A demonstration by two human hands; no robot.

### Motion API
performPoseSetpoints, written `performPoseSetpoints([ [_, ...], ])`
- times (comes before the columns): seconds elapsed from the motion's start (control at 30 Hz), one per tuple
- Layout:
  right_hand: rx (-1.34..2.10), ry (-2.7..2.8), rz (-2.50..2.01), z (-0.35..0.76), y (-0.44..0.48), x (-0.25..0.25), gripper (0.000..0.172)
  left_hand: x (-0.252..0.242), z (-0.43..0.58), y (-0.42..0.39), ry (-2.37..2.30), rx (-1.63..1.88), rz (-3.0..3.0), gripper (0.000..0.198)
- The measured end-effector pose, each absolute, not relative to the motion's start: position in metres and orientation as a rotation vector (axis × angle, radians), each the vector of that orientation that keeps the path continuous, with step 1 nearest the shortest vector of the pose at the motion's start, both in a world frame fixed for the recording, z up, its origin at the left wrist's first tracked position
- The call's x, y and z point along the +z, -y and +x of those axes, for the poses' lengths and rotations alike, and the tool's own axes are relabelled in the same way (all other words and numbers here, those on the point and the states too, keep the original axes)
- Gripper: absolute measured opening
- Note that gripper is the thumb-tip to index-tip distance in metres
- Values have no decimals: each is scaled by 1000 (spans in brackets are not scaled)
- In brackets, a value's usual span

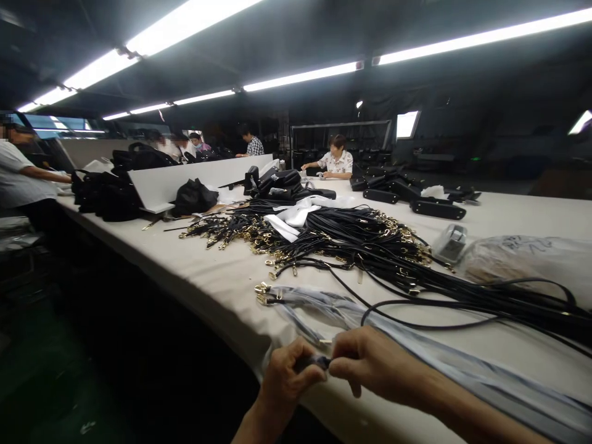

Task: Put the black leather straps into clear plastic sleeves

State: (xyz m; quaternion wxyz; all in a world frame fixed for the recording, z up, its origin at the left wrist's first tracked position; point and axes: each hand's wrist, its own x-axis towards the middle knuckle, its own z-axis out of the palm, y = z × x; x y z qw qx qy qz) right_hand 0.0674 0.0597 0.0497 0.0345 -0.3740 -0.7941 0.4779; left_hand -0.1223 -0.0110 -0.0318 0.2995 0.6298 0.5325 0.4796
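My left hand (289, 376) and my right hand (370, 364) meet at the near edge of a long white table (217, 277). Both are closed in a pinch on the end of a thin black strap (319, 362), which shows dark between the fingertips. Just beyond my hands lie clear plastic sleeves (324, 308) holding straps with gold clasps. A large pile of black straps with gold clasps (370, 243) spreads over the middle of the table, and long strap ends trail to the right.
Black bags (106, 194) and a white divider board (185, 179) sit at the far left. A tape dispenser (451, 242) and a plastic bag (518, 259) lie at the right. Several other people work along the table. Dark floor lies left of the table edge.
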Motion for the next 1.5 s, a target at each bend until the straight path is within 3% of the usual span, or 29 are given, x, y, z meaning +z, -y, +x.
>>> performPoseSetpoints([
  [0.07,1917,2161,-1199,65,-65,44,17,-30,-123,12,-1422,1386,2016,20],
  [0.13,2118,2012,-1186,65,-69,41,21,-26,-127,12,-1400,1422,2300,22],
  [0.27,2169,2148,-1023,86,-79,44,30,-25,-137,13,-1347,1374,2375,22],
  [0.53,2097,2278,-957,117,-84,83,33,-25,-133,13,-1367,1155,1631,10],
  [0.63,1764,2469,-1071,112,-80,90,28,-18,-133,11,-1297,1165,1541,22],
  [0.77,903,2757,-1161,102,-72,82,20,-14,-132,13,-1248,1119,1574,37],
  [0.87,733,2801,-1077,99,-66,80,22,-20,-129,11,-1282,1104,1518,27],
  [1.07,1559,2619,-954,111,-66,98,42,-26,-123,4,-1242,1131,1213,9],
  [1.2,1418,2525,-1294,104,-70,84,18,-23,-107,-1,-1136,1100,1072,17],
  [1.3,1426,2510,-1312,93,-71,70,20,-24,-98,-4,-1083,1069,1071,22],
  [1.5,1761,2447,-1059,92,-74,71,21,-26,-106,0,-993,1063,935,25],
])
